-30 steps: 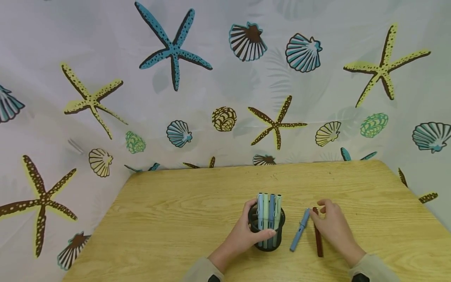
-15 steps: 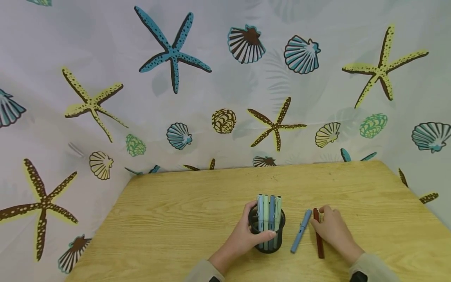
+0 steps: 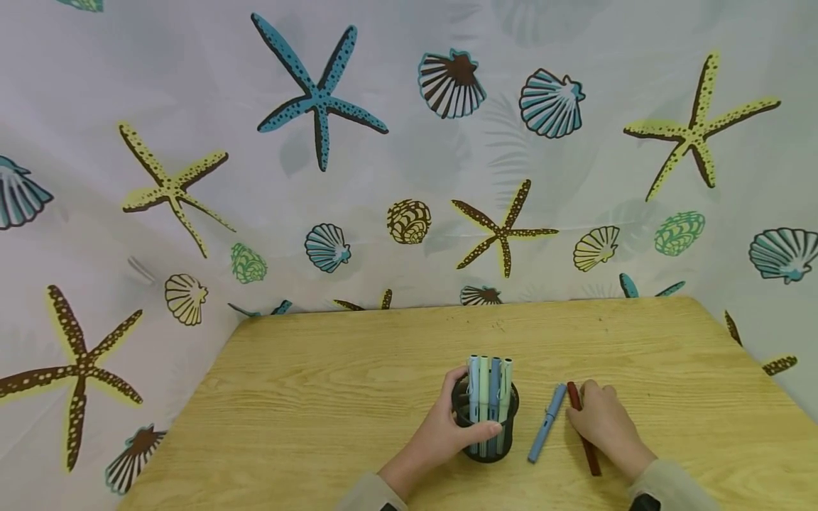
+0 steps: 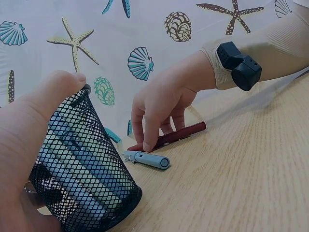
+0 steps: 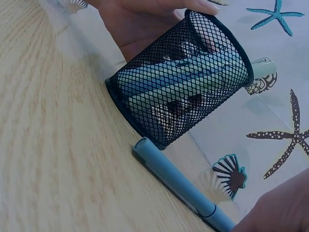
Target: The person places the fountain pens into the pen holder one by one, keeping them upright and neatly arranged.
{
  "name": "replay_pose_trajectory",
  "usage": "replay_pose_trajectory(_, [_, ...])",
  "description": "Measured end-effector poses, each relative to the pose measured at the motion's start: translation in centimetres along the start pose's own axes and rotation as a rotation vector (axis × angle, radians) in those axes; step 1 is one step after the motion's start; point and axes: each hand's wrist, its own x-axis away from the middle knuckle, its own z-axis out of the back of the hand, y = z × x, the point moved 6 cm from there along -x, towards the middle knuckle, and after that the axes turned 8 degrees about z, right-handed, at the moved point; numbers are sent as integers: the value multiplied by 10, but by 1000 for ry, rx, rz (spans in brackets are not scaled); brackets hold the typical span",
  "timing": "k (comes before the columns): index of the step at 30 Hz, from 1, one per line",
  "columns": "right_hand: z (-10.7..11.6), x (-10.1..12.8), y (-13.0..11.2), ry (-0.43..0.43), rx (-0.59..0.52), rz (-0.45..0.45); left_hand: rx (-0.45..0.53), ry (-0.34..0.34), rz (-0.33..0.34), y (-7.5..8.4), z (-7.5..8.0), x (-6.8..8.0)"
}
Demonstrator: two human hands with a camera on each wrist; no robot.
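Nearest: left hand [image 3: 447, 434] wrapped round the mesh cup [image 3: 486, 433], thumb across its front, fingers behind, holding it upright on the table [image 3: 332, 397]. Four pens [image 3: 488, 387] standing inside, caps up, packed side by side, leaving little room at the rim.

Just right of the cup: blue pen [image 3: 546, 424] flat on the wood, untouched, angled with its far end leaning right. Beside it, nearly touching at the far ends, red pen [image 3: 577, 398] lying flat too.

Right hand [image 3: 603, 424] down over the red pen, fingers [image 4: 153, 137] curled with tips pressing its far half against the table; near half hidden under the palm from the head view. Not lifted yet; from the left wrist view the barrel lies flat along the wood. Closing for a pinch, by the look of it, rather than a full grip.

Step in hand, as judged: picking up the red pen. Next calls for a firm pinch, a lift clear of the blue pen, a turn to vertical, then a drop into the gap among the standing pens with the cup kept steady.

Beyond: bare table, then a curtain [image 3: 409, 142] printed with starfish and shells.
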Motion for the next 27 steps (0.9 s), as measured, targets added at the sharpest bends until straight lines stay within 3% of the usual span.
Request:
replay_pose_trajectory(21, [2,1,1,-28,-47,3,-27,7,26,-2,0,0])
replay_pose_trajectory(27, [2,1,3,-2,-85,19,-27,9,22,-1,1,1])
